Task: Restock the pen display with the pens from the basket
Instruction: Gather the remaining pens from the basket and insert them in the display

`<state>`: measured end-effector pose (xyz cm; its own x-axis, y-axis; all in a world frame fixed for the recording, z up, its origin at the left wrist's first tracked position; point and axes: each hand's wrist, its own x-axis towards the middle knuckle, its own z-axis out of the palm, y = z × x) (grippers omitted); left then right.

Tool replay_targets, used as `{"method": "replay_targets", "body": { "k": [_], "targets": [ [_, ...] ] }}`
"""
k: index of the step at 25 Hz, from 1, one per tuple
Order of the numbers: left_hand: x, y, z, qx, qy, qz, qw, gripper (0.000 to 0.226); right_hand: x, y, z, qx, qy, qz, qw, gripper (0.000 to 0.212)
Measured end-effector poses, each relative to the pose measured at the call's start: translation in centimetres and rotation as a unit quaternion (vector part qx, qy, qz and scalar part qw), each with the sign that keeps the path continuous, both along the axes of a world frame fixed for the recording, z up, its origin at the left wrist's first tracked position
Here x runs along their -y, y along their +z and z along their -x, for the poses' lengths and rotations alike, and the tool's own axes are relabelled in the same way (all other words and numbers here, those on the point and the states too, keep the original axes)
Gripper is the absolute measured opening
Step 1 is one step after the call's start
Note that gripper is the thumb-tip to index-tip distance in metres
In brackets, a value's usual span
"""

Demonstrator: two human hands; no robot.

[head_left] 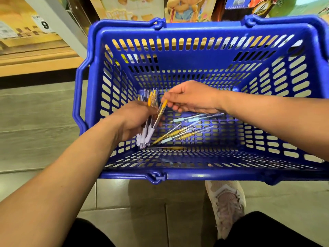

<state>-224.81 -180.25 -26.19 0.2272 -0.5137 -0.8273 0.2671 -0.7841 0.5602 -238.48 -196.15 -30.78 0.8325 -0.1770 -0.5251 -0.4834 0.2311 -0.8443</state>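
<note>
A blue plastic basket (195,27) stands on the floor in front of me. Both my hands are inside it. My left hand (132,120) grips a bunch of clear pens (148,129) with yellow and white parts, tips pointing down. My right hand (192,98) pinches the top of one yellow pen (161,111) between thumb and fingers, right beside the bunch. Several loose pens (185,132) with yellow and pale blue parts lie scattered on the basket's floor below my right wrist. The pen display is not in view.
Shelves with boxed goods and picture packs (188,8) rise behind the basket. A wooden shelf base (35,61) runs at the left. My shoe (227,202) and dark-clad knees are on the tiled floor (35,122) below the basket.
</note>
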Motion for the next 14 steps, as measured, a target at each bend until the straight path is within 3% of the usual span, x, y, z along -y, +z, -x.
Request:
{"method": "replay_targets", "body": {
  "k": [2, 5, 9, 10, 11, 12, 14],
  "targets": [
    [0.0, 0.3, 0.0, -0.039, 0.014, 0.005, 0.999, 0.028, -0.2, 0.0, -0.7, -0.01, -0.009, -0.019, 1.0, 0.055],
    [0.0, 0.7, -0.1, -0.085, 0.028, 0.026, 0.996, 0.03, -0.5, -0.1, -1.0, -0.027, -0.026, -0.03, 0.999, 0.029],
    [0.1, 1.1, -0.5, -0.06, 0.009, 0.028, 0.998, 0.013, -0.4, -0.8, -0.3, 0.019, -0.086, -0.208, 0.974, 0.024],
    [0.1, 1.2, -0.5, -0.053, 0.008, 0.021, 0.998, 0.01, -0.5, -1.3, 0.2, -0.001, -0.07, -0.182, 0.981, 0.023],
    [0.1, 1.3, -0.6, -0.047, 0.007, 0.013, 0.999, 0.014, -0.9, -1.9, 0.8, -0.042, -0.008, -0.079, 0.996, 0.022],
    [0.1, 1.4, -0.7, -0.042, 0.008, 0.007, 0.999, 0.021, -1.5, -2.4, 1.6, -0.093, 0.101, 0.074, 0.988, 0.02],
    [0.1, 1.3, -0.9, -0.036, 0.02, 0.009, 0.999, 0.027, -3.3, -3.6, 3.0, -0.153, 0.341, 0.318, 0.871, 0.021]
  ]
}}
